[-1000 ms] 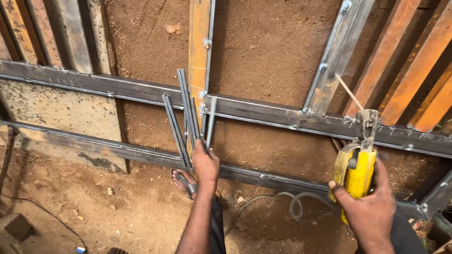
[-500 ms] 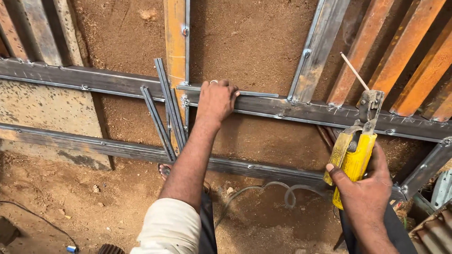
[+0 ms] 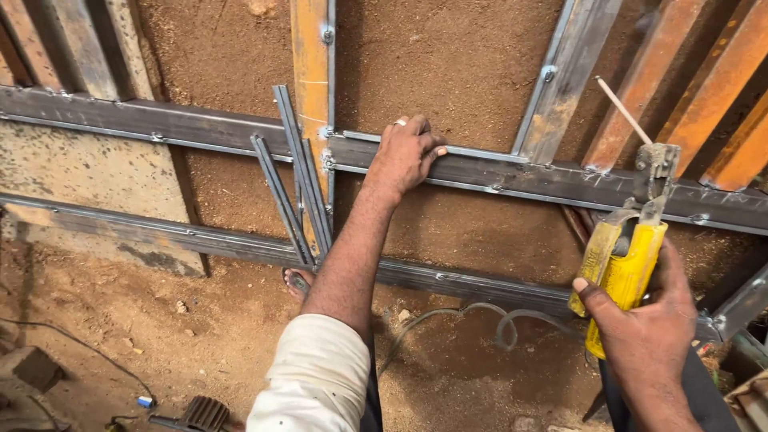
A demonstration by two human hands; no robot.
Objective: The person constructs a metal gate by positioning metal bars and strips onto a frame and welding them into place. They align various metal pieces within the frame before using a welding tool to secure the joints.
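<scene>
My left hand reaches forward and rests on a thin grey metal strip lying along the upper rail of a steel frame. Its fingers curl over the strip's left end. My right hand grips a yellow welding electrode holder at the right, its clamp holding a thin pale rod that points up and left. Several loose grey bars lean across the frame just left of my left arm, next to an orange upright.
The frame's lower rail runs across sandy ground. More orange and grey steel sections lie at the upper right. A grey cable curls on the dirt below. My sandalled foot shows under the lower rail. A dark wire crosses bottom left.
My left hand rose from the loose bars near the lower rail to the upper rail and now lies on the thin strip. The holder in my right hand stayed nearly still.
</scene>
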